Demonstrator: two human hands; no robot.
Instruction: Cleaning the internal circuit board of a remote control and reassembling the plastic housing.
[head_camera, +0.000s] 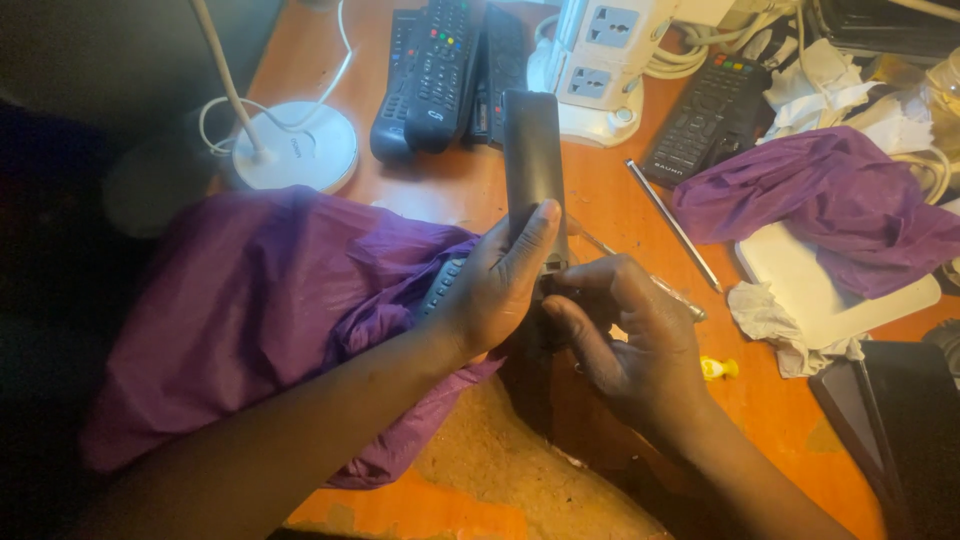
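3 black remotes (440, 75) lie beside a white lamp base (297, 145) and white power strip (600, 60).

My worktop (620, 215) is orange-brown wood, its finish worn through near my edge to a rough, pale patch (520, 460). Warm light falls across it, while the far left corner sinks into shadow — I can't make out a wall or floor there. A white lamp base (297, 147) stands at the upper left, its thin stem rising out of sight and its cord looping behind. A white power strip (600, 60) lies at the top, and purple cloth (240, 310) is heaped along the left side — more of it (830, 205) lies at the right.
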